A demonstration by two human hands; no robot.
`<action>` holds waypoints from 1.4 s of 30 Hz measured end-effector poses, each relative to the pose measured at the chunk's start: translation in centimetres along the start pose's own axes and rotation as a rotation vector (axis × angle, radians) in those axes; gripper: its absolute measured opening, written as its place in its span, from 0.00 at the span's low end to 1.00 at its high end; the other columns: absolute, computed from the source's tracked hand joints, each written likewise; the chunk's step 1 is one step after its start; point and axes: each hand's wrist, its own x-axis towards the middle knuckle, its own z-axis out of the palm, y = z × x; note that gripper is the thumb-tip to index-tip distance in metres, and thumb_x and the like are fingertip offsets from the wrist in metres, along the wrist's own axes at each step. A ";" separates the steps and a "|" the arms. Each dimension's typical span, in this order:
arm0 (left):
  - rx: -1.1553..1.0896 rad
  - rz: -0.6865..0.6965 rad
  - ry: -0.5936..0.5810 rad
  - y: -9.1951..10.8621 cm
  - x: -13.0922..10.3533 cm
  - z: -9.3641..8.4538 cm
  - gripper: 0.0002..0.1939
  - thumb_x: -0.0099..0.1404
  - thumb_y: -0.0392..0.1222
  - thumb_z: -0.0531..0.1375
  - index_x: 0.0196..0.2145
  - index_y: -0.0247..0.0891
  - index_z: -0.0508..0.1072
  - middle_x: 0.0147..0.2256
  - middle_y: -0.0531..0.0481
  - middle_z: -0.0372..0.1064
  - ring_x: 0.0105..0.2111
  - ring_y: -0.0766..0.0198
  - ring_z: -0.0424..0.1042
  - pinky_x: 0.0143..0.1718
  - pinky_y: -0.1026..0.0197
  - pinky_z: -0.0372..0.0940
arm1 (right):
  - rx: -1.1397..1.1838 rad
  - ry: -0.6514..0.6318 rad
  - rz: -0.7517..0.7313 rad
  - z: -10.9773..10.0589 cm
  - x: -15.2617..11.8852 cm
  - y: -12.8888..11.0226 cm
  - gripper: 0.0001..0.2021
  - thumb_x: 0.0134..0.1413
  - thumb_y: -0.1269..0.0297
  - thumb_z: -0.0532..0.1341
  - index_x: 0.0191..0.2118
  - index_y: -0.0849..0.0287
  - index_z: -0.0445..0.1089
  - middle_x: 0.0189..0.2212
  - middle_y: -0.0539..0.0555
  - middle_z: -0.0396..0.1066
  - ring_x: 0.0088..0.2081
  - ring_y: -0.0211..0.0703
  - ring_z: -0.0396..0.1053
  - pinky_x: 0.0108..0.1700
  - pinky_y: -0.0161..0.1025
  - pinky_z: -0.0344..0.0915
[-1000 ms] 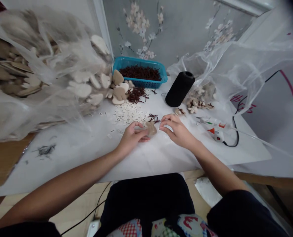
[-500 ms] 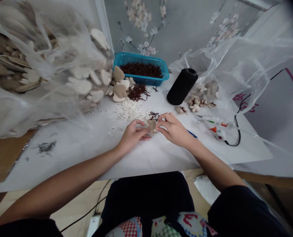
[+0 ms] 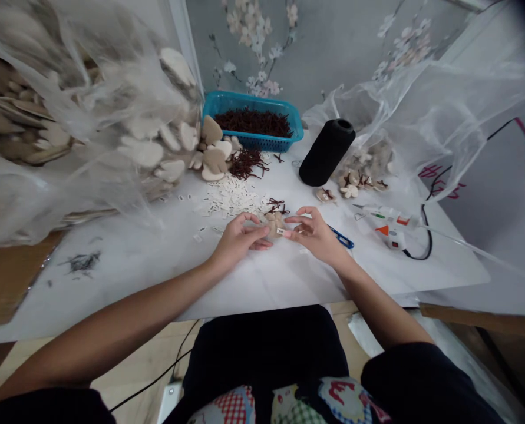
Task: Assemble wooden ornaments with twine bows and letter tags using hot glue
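My left hand (image 3: pixel 244 238) is closed on the left side of a small beige felt flower-shaped piece (image 3: pixel 274 221), which it holds just above the table. At the lower right of this piece lies a small white label (image 3: pixel 280 231) with dark print. The thumb of my right hand (image 3: pixel 313 232) is against the label's right end, and its index finger is raised apart; the fingers behind are partly hidden. Dark brown bows (image 3: pixel 276 204) lie just beyond the felt piece. A heap of white labels (image 3: pixel 233 197) spreads beyond my left hand.
Brown bows fill a blue basket (image 3: pixel 295 126) at the back. A black thread cone (image 3: pixel 326 154) stands right of it, near finished felt pieces (image 3: pixel 362 181). Blue thread snips (image 3: pixel 342 237) and a glue gun (image 3: pixel 392 227) lie rightward. A plastic bag (image 3: pixel 107 135) of felt shapes fills the left.
My right hand has shifted slightly right and its fingers have spread from the felt piece. The label's print and the blue snips show more plainly. My left hand stays almost still.
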 end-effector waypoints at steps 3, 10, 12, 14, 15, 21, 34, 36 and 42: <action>0.024 0.001 -0.011 0.1 -0.1 0.0 0.20 0.52 0.46 0.69 0.34 0.39 0.61 0.22 0.53 0.75 0.25 0.62 0.77 0.26 0.69 0.68 | 0.152 -0.079 0.178 0.1 0.0 -0.4 0.30 0.41 0.53 0.70 0.45 0.52 0.53 0.36 0.51 0.73 0.31 0.38 0.68 0.34 0.37 0.62; 0.057 -0.008 -0.032 0.1 -0.1 -0.1 0.20 0.52 0.46 0.68 0.35 0.40 0.61 0.22 0.53 0.75 0.26 0.61 0.77 0.26 0.69 0.67 | 0.224 -0.081 0.239 0.3 0.7 -0.9 0.35 0.34 0.56 0.73 0.47 0.53 0.53 0.29 0.47 0.74 0.27 0.36 0.65 0.32 0.38 0.60; 0.060 -0.008 -0.034 0.0 0.0 -0.1 0.21 0.52 0.46 0.68 0.34 0.40 0.60 0.22 0.53 0.74 0.26 0.61 0.77 0.26 0.69 0.67 | 0.221 -0.094 0.237 0.2 0.8 -0.9 0.36 0.34 0.55 0.72 0.47 0.53 0.53 0.28 0.47 0.74 0.26 0.36 0.64 0.31 0.37 0.59; 0.062 -0.007 -0.044 0.0 0.0 -0.1 0.21 0.53 0.46 0.68 0.35 0.40 0.60 0.22 0.53 0.74 0.26 0.61 0.77 0.26 0.68 0.68 | 0.209 -0.097 0.237 0.2 0.7 -1.0 0.36 0.34 0.55 0.72 0.48 0.53 0.52 0.28 0.47 0.74 0.26 0.36 0.64 0.31 0.37 0.59; 0.065 -0.006 -0.051 0.0 -0.1 -0.2 0.21 0.53 0.46 0.68 0.35 0.40 0.60 0.22 0.53 0.75 0.26 0.61 0.77 0.26 0.68 0.68 | 0.198 -0.092 0.240 0.2 0.7 -1.0 0.37 0.34 0.55 0.72 0.48 0.53 0.52 0.27 0.47 0.74 0.26 0.36 0.64 0.30 0.36 0.59; 0.106 -0.005 -0.054 -0.1 -0.3 -0.1 0.21 0.54 0.48 0.67 0.35 0.40 0.60 0.23 0.52 0.75 0.27 0.61 0.77 0.27 0.67 0.69 | 0.149 -0.062 0.240 0.5 0.3 -1.2 0.39 0.36 0.53 0.72 0.50 0.52 0.49 0.27 0.46 0.72 0.25 0.35 0.63 0.29 0.35 0.57; 0.039 -0.038 -0.026 -0.2 -0.2 -0.4 0.20 0.54 0.47 0.68 0.31 0.40 0.59 0.21 0.56 0.73 0.26 0.62 0.77 0.24 0.71 0.66 | -0.308 0.153 -0.142 -3.8 2.7 -2.2 0.26 0.50 0.52 0.64 0.53 0.51 0.56 0.44 0.56 0.68 0.31 0.40 0.68 0.34 0.42 0.68; 0.047 -0.052 -0.041 -0.1 -0.2 -0.4 0.20 0.54 0.48 0.68 0.31 0.40 0.58 0.21 0.56 0.73 0.26 0.63 0.77 0.24 0.71 0.67 | -0.523 0.063 -0.222 -3.6 4.4 -1.8 0.15 0.55 0.58 0.61 0.48 0.54 0.64 0.42 0.56 0.69 0.31 0.41 0.69 0.37 0.44 0.69; 0.078 -0.104 -0.102 0.4 -0.2 -0.9 0.22 0.55 0.49 0.67 0.29 0.39 0.56 0.22 0.56 0.73 0.27 0.63 0.77 0.25 0.71 0.67 | -0.843 -0.245 -0.588 -2.4 9.8 -0.6 0.09 0.60 0.67 0.56 0.44 0.57 0.72 0.44 0.58 0.65 0.45 0.47 0.68 0.50 0.46 0.65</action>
